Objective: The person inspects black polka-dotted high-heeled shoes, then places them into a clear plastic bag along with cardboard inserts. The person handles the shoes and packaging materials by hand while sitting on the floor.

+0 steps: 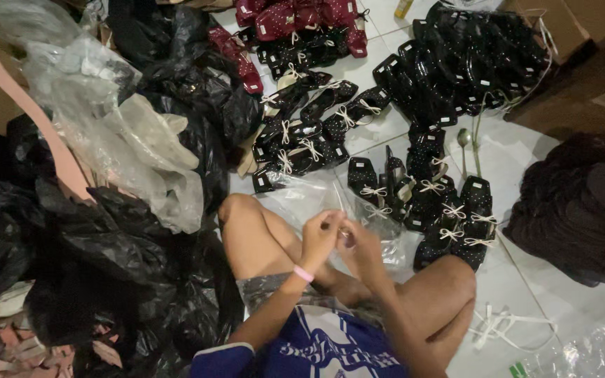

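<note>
Now my left hand (318,236) and right hand (360,245) pinch closed around something small between them, above crinkly clear plastic bag (302,196) and glossy black dotted sandals (449,217).

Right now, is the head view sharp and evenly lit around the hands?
Head view: the hands are slightly blurred, so whatever they pinch is unreadable; light is dim and uneven, with glare on the black plastic bags and dark corners at the right.

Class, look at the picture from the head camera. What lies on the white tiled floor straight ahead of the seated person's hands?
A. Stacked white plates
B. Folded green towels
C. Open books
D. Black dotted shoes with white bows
D: just beyond the left hand and right hand, black dotted shoes with white bows lie in rows on the tiled floor.
</note>
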